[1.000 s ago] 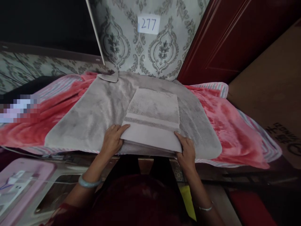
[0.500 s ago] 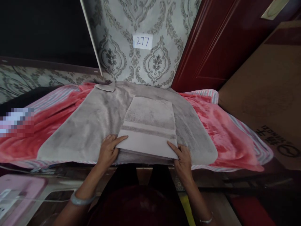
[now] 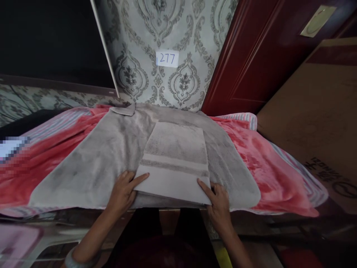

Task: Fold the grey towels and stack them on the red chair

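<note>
A folded light-grey towel [image 3: 178, 143], with a smooth band across its near part, lies on a grey plush blanket [image 3: 111, 149]. My left hand [image 3: 124, 191] grips the towel's near left corner, its index finger stretched over the top. At the near right corner my right hand [image 3: 219, 199] holds on in the same way, index finger on top. The other fingers are curled at or under the edge and partly hidden. The towel's near edge sits slightly raised, with grey layers showing beneath it.
Under the grey blanket a red blanket with a striped border [image 3: 245, 149] covers the surface. A dark screen [image 3: 52, 44] stands back left. To the right are a cardboard box [image 3: 315, 111] and a red door [image 3: 251, 56]. A paper marked 277 [image 3: 167, 58] is on the wall.
The whole scene sits a little lower in the picture, so the camera has tilted up. Both hands keep their hold on the towel's near corners, with little change in their grip.
</note>
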Demonstrator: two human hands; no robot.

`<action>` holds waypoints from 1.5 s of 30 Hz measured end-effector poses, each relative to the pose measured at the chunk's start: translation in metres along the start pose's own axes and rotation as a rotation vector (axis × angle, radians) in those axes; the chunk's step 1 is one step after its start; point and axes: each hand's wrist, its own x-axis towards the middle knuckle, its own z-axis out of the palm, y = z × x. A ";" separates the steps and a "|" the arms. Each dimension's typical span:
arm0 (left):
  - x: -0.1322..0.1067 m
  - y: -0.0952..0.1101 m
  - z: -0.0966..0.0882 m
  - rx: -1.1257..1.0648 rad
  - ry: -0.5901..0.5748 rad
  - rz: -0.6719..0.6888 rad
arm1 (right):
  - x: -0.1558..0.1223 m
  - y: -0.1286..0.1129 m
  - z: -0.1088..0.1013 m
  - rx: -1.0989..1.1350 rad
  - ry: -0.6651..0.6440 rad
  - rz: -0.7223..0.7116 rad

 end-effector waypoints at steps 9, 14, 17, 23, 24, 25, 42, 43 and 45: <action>0.000 -0.001 0.000 -0.011 -0.071 -0.069 | -0.003 0.001 0.005 -0.019 0.001 0.002; 0.006 0.002 -0.007 0.043 -0.079 -0.083 | 0.002 0.002 -0.002 -0.086 0.004 -0.012; 0.011 0.001 -0.013 0.117 -0.095 -0.017 | 0.007 0.003 -0.008 -0.116 -0.043 -0.050; 0.012 -0.008 -0.010 0.043 -0.238 0.102 | 0.008 0.010 -0.008 -0.030 -0.159 -0.189; 0.011 -0.009 -0.009 0.014 -0.237 0.099 | 0.007 0.012 -0.006 -0.011 -0.158 -0.196; 0.010 -0.010 -0.008 -0.010 -0.233 0.093 | 0.006 0.013 -0.004 0.004 -0.157 -0.193; 0.006 -0.015 -0.006 0.047 -0.245 0.150 | 0.000 0.021 0.003 -0.038 -0.124 -0.210; 0.007 -0.015 -0.007 0.042 -0.249 0.149 | 0.000 0.020 0.004 -0.041 -0.125 -0.212; 0.009 -0.013 -0.008 0.033 -0.254 0.139 | -0.001 0.020 0.005 -0.045 -0.119 -0.214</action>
